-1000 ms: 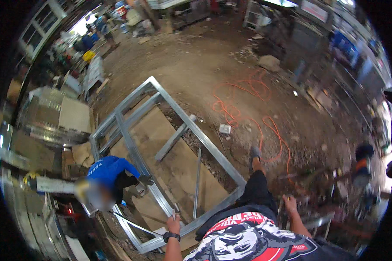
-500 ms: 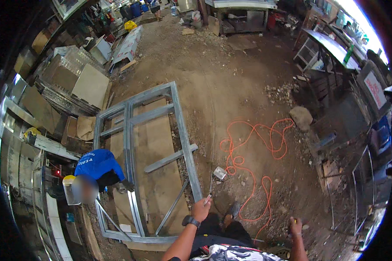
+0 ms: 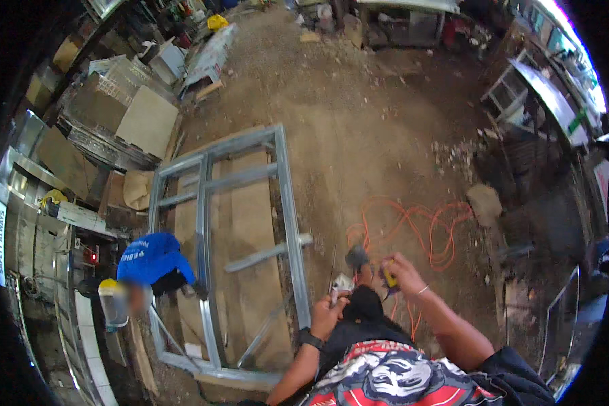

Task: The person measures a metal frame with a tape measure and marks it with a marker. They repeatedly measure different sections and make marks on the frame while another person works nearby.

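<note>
My left hand (image 3: pixel 328 318), with a dark watch at its wrist, is closed just right of the metal frame's near right corner. Something small and pale shows at its fingers, too blurred to name. Farther right and a little ahead, my right hand (image 3: pixel 404 274) grips a yellow and dark tape measure (image 3: pixel 389 274) above the ground. The grey metal frame (image 3: pixel 294 230) lies flat to my left, with crossbars and a lengthwise divider. A whitish metallic piece (image 3: pixel 343 283) shows just beyond my left fingers, partly hidden.
A co-worker in a blue top (image 3: pixel 152 260) bends over the frame's left side, a hand near its divider. An orange cord (image 3: pixel 430 233) lies in loops on the dirt. Stacked panels (image 3: pixel 149 122) stand at left; a stone (image 3: pixel 485 201) and a table (image 3: pixel 545 95) are at right.
My right hand has come up and inward from the lower right, bringing the tape measure into plain view. The left hand has shifted slightly right. The view has tilted, and the co-worker stays bent over.
</note>
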Motion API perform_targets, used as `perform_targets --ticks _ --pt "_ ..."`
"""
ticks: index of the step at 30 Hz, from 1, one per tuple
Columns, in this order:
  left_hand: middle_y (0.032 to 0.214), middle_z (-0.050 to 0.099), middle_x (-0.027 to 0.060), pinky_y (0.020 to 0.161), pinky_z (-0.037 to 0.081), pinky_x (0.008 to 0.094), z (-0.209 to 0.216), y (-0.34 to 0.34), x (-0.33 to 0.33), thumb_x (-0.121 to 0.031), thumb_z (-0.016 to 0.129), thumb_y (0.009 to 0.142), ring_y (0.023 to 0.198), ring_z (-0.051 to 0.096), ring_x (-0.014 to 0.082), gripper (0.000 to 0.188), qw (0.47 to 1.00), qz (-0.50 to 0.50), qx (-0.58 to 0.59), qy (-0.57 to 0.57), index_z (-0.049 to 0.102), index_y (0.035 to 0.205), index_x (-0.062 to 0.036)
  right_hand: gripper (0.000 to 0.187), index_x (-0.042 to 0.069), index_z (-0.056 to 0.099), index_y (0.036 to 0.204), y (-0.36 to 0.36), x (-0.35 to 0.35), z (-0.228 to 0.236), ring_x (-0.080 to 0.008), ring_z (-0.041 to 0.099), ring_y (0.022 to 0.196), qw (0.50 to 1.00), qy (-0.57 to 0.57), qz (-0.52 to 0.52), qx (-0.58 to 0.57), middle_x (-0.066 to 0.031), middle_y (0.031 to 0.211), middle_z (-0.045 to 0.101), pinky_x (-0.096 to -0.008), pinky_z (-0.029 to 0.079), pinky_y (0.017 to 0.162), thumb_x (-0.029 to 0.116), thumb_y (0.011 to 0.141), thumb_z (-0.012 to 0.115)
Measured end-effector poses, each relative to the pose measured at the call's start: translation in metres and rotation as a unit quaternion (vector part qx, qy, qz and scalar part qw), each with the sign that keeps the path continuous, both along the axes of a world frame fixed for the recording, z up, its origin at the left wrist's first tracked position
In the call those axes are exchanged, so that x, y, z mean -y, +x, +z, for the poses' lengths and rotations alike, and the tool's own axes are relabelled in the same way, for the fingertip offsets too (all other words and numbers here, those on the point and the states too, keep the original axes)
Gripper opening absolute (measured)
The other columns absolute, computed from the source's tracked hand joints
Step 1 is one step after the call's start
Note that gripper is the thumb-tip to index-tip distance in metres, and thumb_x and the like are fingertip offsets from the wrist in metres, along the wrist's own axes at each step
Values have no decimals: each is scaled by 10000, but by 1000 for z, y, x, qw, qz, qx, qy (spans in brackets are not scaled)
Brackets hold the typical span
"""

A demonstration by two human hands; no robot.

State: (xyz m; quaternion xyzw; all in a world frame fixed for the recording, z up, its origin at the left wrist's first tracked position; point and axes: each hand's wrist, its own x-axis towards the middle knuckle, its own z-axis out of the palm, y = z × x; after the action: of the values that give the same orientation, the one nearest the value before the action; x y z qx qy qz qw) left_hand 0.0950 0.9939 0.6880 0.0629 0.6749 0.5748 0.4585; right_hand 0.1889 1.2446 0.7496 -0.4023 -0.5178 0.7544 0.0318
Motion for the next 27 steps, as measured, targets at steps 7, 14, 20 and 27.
perform_targets --ticks 7,14,20,27 --pt "1215 637 57 918 514 323 18 -121 -204 -343 703 1028 1091 618 157 508 986 67 -74 130 578 1421 -46 188 108 621 1140 -170 -82 -17 -153 634 878 992 -124 -36 13 -26 962 639 -319 522 771 268 1044 601" --pt "1210 658 211 932 522 456 -20 -213 -313 -522 757 921 1113 662 372 662 972 152 -167 -61 601 1317 -14 176 151 680 1056 -292 -175 -51 -197 657 871 963 -259 -50 64 -22 959 681 -381 538 783 313 1021 620" --pt "1095 683 223 888 521 475 -23 -293 -371 -549 736 916 1021 686 376 608 952 272 -90 -104 609 1169 -10 253 115 677 1172 -417 -274 -49 -258 656 959 921 -191 262 215 -67 1091 684 -452 579 802 299 999 661" --pt "1104 728 218 918 529 427 16 -348 -466 -636 680 932 1026 706 347 744 938 314 6 -149 639 1279 21 261 27 667 1175 -549 -405 -96 -241 741 936 722 -120 613 297 -116 1072 729 -410 653 854 188 981 739"
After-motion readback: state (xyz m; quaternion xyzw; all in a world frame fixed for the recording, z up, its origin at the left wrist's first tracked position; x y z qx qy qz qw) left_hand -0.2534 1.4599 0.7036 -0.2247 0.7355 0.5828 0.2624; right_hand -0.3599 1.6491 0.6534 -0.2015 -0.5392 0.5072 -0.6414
